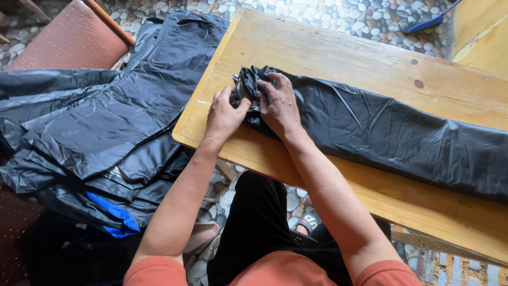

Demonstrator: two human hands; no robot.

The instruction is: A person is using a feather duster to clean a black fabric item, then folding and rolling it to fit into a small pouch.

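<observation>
A long black plastic bag (381, 132), folded into a narrow strip, lies across the wooden table (328, 53). Its left end is bunched into a crumpled roll under my hands. My left hand (225, 114) pinches that crumpled end from the left. My right hand (279, 103) presses down on it from the right, fingers curled over the plastic. Both forearms reach in from the bottom of the view.
A pile of flat black plastic bags (100, 122) lies to the left of the table, with a blue piece (114, 214) near its lower edge. A reddish chair seat (69, 39) sits at top left. A blue broom head (426, 22) rests on the pebble floor.
</observation>
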